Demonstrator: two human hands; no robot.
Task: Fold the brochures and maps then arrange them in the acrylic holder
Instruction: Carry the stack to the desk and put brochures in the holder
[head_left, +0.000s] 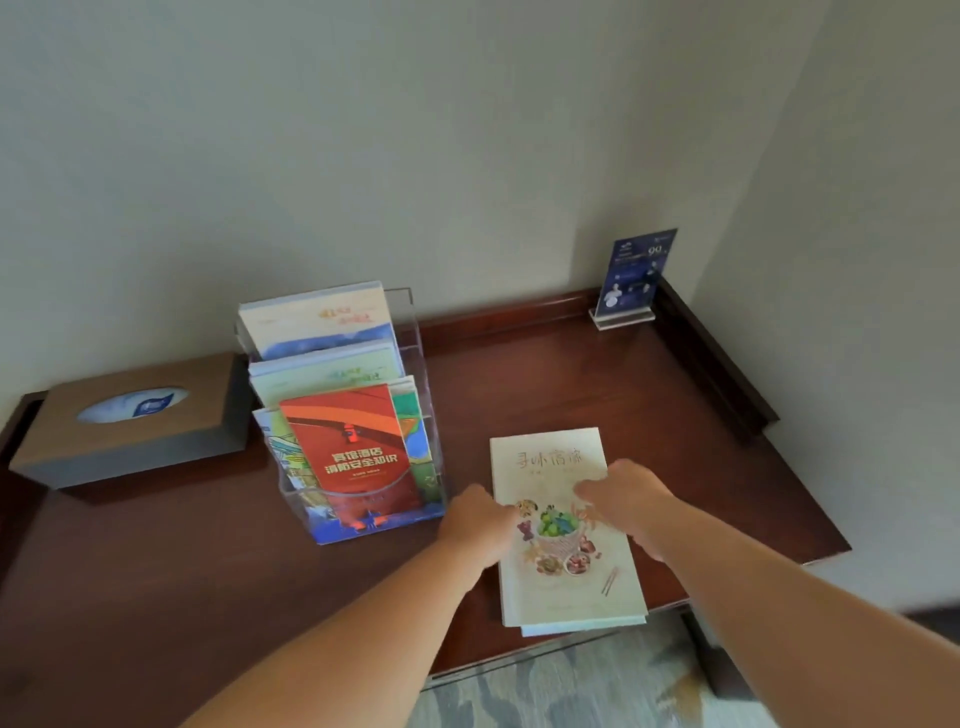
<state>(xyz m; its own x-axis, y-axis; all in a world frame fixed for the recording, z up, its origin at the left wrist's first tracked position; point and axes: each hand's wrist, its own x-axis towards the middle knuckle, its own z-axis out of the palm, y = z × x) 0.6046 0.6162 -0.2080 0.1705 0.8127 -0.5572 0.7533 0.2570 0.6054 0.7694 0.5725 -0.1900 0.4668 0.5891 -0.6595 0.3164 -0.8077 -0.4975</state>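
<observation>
A cream brochure (571, 587) with a fruit-basket drawing lies flat near the front right of the dark wooden table (649, 395), over another sheet whose edge shows below it. My left hand (475, 522) touches its left edge. My right hand (626, 499) rests on top of its middle, fingers curled down. Neither hand lifts it. Left of it stands the clear acrylic holder (421, 374), tiered, filled with brochures; a red one (350, 452) is in the front pocket.
A brown tissue box (135, 415) sits at the left, beside the holder. A small acrylic stand with a blue card (634, 278) occupies the back right corner. The table has a raised rim (717, 364); patterned carpet (597, 686) shows below its front edge.
</observation>
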